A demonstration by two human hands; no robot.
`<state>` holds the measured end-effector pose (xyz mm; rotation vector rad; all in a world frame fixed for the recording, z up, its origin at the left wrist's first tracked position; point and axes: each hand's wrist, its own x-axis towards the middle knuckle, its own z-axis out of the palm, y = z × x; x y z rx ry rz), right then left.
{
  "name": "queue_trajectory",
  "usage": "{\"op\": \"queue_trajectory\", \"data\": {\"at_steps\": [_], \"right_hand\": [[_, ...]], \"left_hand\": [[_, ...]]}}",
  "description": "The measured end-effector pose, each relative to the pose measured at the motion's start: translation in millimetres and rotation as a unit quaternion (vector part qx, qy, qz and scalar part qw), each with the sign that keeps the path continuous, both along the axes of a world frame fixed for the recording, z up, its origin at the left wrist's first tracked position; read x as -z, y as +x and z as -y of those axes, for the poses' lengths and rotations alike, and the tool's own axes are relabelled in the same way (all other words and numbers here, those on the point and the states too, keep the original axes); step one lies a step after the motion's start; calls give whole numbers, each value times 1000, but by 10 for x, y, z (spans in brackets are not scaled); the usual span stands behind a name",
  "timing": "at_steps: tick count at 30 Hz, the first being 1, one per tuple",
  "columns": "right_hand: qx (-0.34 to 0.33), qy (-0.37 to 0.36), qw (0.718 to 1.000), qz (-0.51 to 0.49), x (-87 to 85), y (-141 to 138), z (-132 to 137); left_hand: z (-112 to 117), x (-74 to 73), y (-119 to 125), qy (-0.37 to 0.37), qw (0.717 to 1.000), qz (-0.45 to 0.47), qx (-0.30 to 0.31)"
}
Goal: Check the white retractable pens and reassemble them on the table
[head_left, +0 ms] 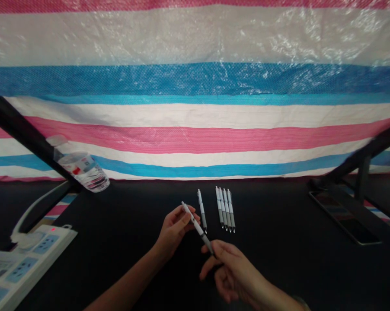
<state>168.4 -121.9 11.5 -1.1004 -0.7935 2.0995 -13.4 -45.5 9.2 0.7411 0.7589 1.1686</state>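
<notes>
As I watch remotely, my left hand (174, 229) grips a white pen (196, 225) by its upper barrel, my right hand (234, 270) pinching its grey tip above the black surface (273, 216), other pens (225, 209) lying nearby.

The left hand (174, 229) and right hand (235, 270) both hold a white pen (196, 225) slanted between them, the right fingers (222, 249) pinching its tip end. Just beyond, a single pen (202, 211) lies on the black desk (279, 224) beside a row of four pens (225, 209). A power strip (23, 263) sits near left, a water bottle (83, 170) tilts beyond it, and a phone (344, 218) lies right, below a striped tarp (195, 86).
</notes>
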Motion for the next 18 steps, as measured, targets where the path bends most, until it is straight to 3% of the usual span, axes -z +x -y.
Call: {"op": "queue_trajectory", "data": {"at_steps": [3,9,12,18], "right_hand": [[14,16,999,33,-8,-13,-13],[24,5,1000,9,21,-16,-22],[11,28,999,45,21,-13,-11],[-5,30,999,22,32,-15,-10]], "left_hand": [[0,9,-2,5,1000,-4,0],[10,-1,-6,4,1000,-14,-12],[13,7,-11,9,1000,-18,-11],[17,26,-18,15,1000,-16,-5]]}}
